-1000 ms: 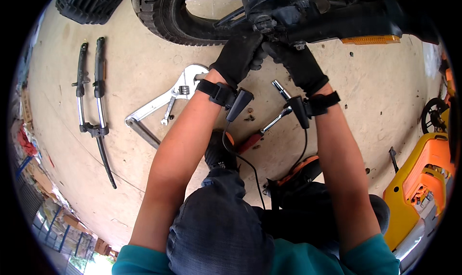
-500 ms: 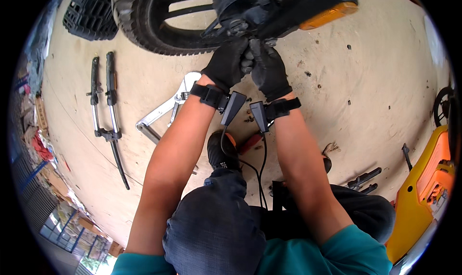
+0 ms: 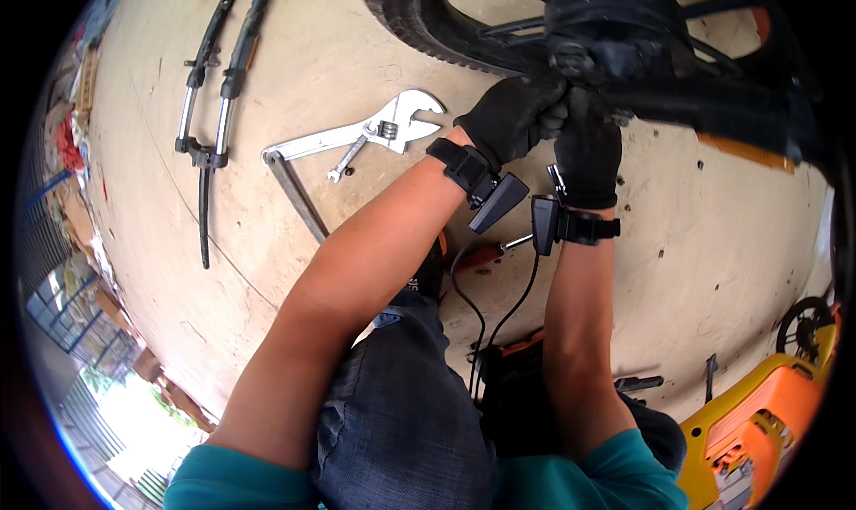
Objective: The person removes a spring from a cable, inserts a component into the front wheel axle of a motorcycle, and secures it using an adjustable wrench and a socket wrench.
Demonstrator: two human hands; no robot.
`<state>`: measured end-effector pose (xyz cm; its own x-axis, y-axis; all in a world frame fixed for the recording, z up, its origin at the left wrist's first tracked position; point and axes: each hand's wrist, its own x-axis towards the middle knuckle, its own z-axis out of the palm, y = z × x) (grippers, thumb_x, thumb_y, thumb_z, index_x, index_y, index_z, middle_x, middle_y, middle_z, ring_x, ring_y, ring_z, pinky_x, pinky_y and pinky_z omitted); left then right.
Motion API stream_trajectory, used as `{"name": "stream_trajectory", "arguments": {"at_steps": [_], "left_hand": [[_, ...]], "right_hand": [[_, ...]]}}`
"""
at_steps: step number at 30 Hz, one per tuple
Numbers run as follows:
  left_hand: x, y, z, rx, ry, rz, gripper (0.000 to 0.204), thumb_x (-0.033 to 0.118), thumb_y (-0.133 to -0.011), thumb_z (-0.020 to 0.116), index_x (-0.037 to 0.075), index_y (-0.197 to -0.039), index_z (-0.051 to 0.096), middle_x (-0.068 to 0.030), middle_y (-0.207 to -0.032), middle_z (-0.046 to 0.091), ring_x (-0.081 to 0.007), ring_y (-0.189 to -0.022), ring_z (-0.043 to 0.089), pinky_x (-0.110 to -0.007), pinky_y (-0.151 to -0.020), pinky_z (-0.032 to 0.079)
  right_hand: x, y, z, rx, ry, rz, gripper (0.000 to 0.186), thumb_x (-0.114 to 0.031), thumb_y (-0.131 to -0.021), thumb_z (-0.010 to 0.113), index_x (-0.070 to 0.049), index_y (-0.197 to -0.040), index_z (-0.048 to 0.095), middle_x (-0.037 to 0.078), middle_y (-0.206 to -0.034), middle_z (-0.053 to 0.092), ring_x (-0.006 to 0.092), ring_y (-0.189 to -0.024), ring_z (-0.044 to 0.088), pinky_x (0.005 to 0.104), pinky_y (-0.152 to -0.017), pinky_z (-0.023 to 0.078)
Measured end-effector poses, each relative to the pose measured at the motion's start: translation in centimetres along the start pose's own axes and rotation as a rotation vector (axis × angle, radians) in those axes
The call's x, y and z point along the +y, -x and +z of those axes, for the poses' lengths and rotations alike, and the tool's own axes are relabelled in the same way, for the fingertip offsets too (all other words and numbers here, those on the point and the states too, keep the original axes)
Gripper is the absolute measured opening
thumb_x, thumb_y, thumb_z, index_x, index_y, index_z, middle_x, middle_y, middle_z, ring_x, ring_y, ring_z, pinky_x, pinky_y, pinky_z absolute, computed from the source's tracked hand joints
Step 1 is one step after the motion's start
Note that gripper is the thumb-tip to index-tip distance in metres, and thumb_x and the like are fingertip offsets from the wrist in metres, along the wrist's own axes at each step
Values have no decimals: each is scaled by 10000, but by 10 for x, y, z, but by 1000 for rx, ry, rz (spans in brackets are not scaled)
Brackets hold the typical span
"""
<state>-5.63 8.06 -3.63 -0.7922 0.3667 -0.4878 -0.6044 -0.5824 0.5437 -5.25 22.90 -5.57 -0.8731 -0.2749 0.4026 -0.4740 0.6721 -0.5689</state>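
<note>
A black spoked wheel [image 3: 401, 24] with a knobby tyre lies across the top of the view, its dark hub [image 3: 615, 28] at upper right. My left hand [image 3: 513, 122], in a black glove, has its fingers curled at the axle end [image 3: 571, 64] below the hub. Pressed close beside it, my right hand [image 3: 590, 153], also gloved, has its fingers closed under the black frame arm [image 3: 704, 107]. Whatever the fingertips pinch is hidden. A short shiny metal piece [image 3: 556, 180] shows along the right palm's edge; whether it is held I cannot tell.
A large adjustable wrench [image 3: 330, 140] and a small spanner [image 3: 348, 158] lie left of my hands. Farther left is a front fork [image 3: 214, 109]. A red-handled screwdriver [image 3: 486, 255] lies between my forearms. A yellow and orange body part [image 3: 758, 412] stands at lower right.
The view has swung, so the wheel and hands sit farther right and the fork higher. Both hands stay together at the axle end. The shiny metal piece by the right palm now shows.
</note>
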Motion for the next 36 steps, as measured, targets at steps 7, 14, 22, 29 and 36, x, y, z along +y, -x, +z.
{"name": "stream_trajectory", "arguments": {"at_steps": [7,14,22,29,36], "left_hand": [[32,12,9,238,-453,91,236,234,-962,532,23,-1010,625,-29,-777,627,-107,-662,583,-251,-598,479],[32,32,45,299,-1078,516,202,132,-899,587,-8,-1031,647,-29,-779,635,-96,-687,575,-253,-612,462],[73,66,64,160,-1147,413,235,119,-923,562,-4,-1112,630,-69,-972,655,-117,-811,626,-255,-686,504],[86,98,121,143,-1495,849,402,45,-868,660,-2,-1228,489,-112,-1174,530,-159,-957,567,-288,-788,483],[108,100,196,-37,-1813,1146,657,42,-796,752,3,-1337,381,-126,-1283,430,-226,-1142,531,-322,-955,450]], "right_hand": [[24,23,30,53,-1535,655,348,-189,-1004,453,11,-1285,500,113,-1290,541,214,-1130,546,327,-943,444],[-14,7,28,171,-2189,940,270,-212,-984,504,-77,-1204,588,54,-1176,637,176,-1039,601,340,-876,498],[-44,3,5,66,-2596,833,484,-362,-977,471,8,-1284,528,145,-1203,616,266,-1054,597,383,-952,463],[-67,-30,-31,439,-2775,957,683,-528,-924,492,29,-1317,454,194,-1276,548,323,-1135,548,451,-993,442],[-53,-53,-27,463,-2688,794,678,-692,-894,352,-190,-1337,460,52,-1207,579,233,-1115,567,358,-929,511]]}}
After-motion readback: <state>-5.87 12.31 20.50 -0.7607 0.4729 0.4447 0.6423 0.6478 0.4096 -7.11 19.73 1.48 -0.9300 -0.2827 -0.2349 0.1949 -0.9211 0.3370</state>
